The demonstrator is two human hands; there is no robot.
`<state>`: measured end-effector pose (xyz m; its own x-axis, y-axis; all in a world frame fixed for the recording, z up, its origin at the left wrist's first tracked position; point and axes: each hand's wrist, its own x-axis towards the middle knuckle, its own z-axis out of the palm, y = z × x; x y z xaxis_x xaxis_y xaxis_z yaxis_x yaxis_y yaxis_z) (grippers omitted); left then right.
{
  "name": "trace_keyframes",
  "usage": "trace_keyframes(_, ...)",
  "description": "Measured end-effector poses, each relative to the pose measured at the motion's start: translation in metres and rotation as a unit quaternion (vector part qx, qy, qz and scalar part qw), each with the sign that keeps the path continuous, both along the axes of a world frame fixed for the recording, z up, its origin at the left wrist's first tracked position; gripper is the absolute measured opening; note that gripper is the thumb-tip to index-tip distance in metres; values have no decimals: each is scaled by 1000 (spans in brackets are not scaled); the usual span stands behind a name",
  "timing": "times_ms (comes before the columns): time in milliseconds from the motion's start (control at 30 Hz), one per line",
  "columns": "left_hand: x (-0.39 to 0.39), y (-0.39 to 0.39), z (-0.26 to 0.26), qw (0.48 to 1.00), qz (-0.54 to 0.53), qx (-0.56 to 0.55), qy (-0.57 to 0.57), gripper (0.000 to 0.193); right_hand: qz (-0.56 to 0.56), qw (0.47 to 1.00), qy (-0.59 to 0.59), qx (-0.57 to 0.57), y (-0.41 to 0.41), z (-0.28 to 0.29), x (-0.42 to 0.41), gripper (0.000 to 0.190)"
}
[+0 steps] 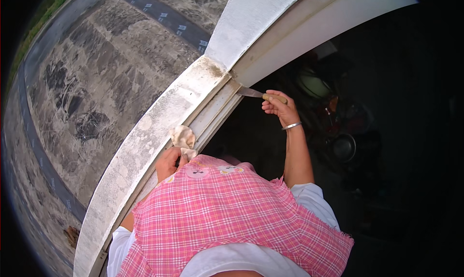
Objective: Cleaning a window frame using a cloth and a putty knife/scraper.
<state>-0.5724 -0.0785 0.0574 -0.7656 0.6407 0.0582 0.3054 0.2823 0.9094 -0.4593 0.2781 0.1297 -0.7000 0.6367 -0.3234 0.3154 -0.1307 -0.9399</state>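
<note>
My right hand [280,104] grips the wooden handle [276,98] of a scraper that looks like a putty knife. Its metal blade [250,92] points left, with the tip at the corner of a window track [214,110]. A metal bangle [291,125] circles that wrist. My left hand [170,164] rests lower down on the sill, fingers closed on a crumpled pale cloth [183,137]. Part of the cloth stands up beyond the fingers, over the track. The pink checked apron [224,204] hides some of the left forearm.
Outside the track runs a weathered white ledge [145,132], with a stained, dusty surface [108,59] beyond and below it. A white window jamb [286,34] rises past the track's far end. In the dark room at right are a metal pot [343,147] and a pale green object [314,85].
</note>
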Motion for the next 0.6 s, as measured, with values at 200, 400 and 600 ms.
trace_keyframes(200, 2, 0, 0, 1000, 11, 11, -11, 10, -45, 996, 48, -52, -2, -13, 9, 32)
trace_keyframes(400, 3, 1, -2, 999, 13, 12, -34, 8, -43, 992, 118, -6, -19, 12, -4, 28)
trace_keyframes(600, 1, 2, -6, 1000, -1, 9, -7, 7, -10, 996, 9, 92, -22, 21, -7, 26)
